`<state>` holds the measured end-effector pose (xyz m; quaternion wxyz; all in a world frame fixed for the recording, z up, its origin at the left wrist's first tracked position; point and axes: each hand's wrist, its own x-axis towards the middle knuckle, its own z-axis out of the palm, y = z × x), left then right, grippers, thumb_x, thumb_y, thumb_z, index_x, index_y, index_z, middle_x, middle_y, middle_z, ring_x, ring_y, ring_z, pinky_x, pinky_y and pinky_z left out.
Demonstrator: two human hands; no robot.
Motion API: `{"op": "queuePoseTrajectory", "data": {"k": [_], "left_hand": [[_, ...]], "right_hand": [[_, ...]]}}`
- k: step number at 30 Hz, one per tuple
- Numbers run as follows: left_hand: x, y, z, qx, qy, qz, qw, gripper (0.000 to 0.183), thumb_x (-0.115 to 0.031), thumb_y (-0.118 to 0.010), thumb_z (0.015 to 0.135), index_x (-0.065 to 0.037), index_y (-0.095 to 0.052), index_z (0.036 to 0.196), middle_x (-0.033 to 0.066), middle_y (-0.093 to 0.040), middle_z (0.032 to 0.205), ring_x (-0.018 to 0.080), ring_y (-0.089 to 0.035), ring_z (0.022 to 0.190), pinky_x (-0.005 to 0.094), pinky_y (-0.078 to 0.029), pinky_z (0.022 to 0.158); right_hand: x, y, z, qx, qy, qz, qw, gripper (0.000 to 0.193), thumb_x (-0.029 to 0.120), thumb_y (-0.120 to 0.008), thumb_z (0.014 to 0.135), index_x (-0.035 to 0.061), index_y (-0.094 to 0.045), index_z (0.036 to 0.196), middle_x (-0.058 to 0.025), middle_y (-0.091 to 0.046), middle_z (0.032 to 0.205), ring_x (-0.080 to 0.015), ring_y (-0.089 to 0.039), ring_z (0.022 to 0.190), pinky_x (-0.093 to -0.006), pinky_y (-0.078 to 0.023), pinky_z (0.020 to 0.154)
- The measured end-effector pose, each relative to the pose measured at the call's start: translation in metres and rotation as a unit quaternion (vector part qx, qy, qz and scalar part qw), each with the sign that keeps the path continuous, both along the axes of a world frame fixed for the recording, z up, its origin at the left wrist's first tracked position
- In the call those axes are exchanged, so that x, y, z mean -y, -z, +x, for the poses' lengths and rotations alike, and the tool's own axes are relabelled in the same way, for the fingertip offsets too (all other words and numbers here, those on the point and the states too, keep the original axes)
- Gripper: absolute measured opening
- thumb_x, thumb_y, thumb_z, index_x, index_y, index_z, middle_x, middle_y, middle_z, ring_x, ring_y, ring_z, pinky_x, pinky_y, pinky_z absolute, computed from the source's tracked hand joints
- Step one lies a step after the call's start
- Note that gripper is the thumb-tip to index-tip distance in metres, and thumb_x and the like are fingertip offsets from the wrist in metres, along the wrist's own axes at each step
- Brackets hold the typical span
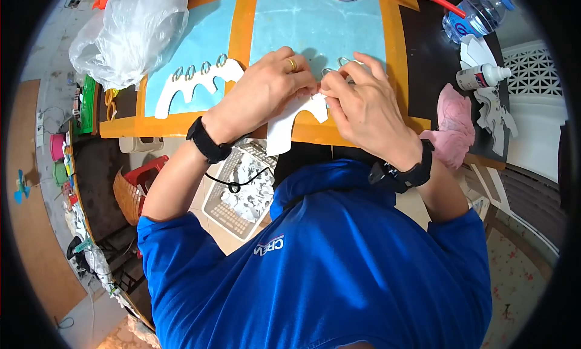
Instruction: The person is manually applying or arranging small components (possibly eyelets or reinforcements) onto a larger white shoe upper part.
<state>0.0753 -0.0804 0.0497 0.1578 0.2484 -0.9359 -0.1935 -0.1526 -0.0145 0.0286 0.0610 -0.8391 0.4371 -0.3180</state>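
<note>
Both our left hand (272, 85) and right hand (369, 107), nearly closed, pinch a white cutout (280, 132); the basket (231, 223) below holds white scraps (251, 188).

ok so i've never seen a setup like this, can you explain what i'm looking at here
There's no machine, just a person's two bare hands. The picture comes from a wide fisheye camera on their head, looking down, so straight edges bend near the rim; picture left is their left.

The left hand seems to pinch a white scalloped piece near its top. The right hand's fingertips meet it there, but they hide exactly what they grasp.

On the table are blue panels edged in orange. To the left lie a second white piece, with metal loops along its upper edge, and a clear plastic bag. To the right are a pink cloth, a small white bottle and a clear drink bottle.
</note>
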Motion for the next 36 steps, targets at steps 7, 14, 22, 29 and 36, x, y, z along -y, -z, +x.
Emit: {"op": "queuePoseTrajectory", "data": {"k": [7,14,22,29,36], "left_hand": [[0.0,0.001,0.009,-0.016,0.012,0.066,0.998,0.035,0.005,-0.07,0.093,-0.003,-0.064,0.127,0.0149,-0.063,0.124,0.037,-0.06,0.115,0.0446,-0.054,0.098],[0.006,-0.007,0.005,-0.026,0.01,0.029,0.999,0.03,0.001,-0.081,0.088,-0.007,-0.075,0.117,0.0104,-0.064,0.124,0.0321,-0.062,0.119,0.0412,-0.056,0.1],[0.008,-0.008,0.002,-0.005,0.013,0.113,0.993,0.021,0.002,-0.079,0.089,-0.005,-0.076,0.109,0.0092,-0.066,0.118,0.0316,-0.066,0.112,0.0394,-0.058,0.095],[-0.002,-0.003,-0.002,0.015,0.056,-0.071,0.996,0.021,-0.005,-0.074,0.092,-0.001,-0.067,0.111,0.0102,-0.065,0.117,0.0309,-0.066,0.108,0.0409,-0.06,0.09],[-0.001,-0.005,0.001,0.063,0.098,-0.211,0.971,0.028,-0.011,-0.073,0.087,-0.004,-0.065,0.112,0.0069,-0.065,0.113,0.0265,-0.065,0.104,0.0387,-0.06,0.088]], "right_hand": [[0.001,0.002,-0.001,0.002,-0.002,0.003,1.0,0.009,0.006,-0.068,0.092,0.0043,-0.066,0.1,-0.0112,-0.065,0.083,-0.0288,-0.067,0.092,-0.0542,-0.043,0.115],[0.001,0.003,-0.002,0.008,-0.001,0.005,1.0,0.009,0.007,-0.068,0.093,0.0044,-0.066,0.101,-0.0108,-0.065,0.082,-0.0294,-0.067,0.092,-0.0548,-0.043,0.115],[0.001,0.001,-0.002,0.005,-0.001,0.006,1.0,0.009,0.006,-0.067,0.093,0.0037,-0.065,0.101,-0.0119,-0.065,0.081,-0.0306,-0.067,0.091,-0.0545,-0.044,0.115],[0.002,-0.001,0.0,-0.006,0.0,-0.002,1.0,0.008,0.003,-0.065,0.091,0.0013,-0.065,0.099,-0.0133,-0.064,0.08,-0.0312,-0.067,0.089,-0.0541,-0.044,0.115],[0.002,-0.004,-0.002,-0.027,0.007,-0.006,1.0,0.015,0.002,-0.065,0.088,0.0,-0.067,0.102,-0.0139,-0.064,0.08,-0.0308,-0.067,0.089,-0.0529,-0.043,0.116]]}}
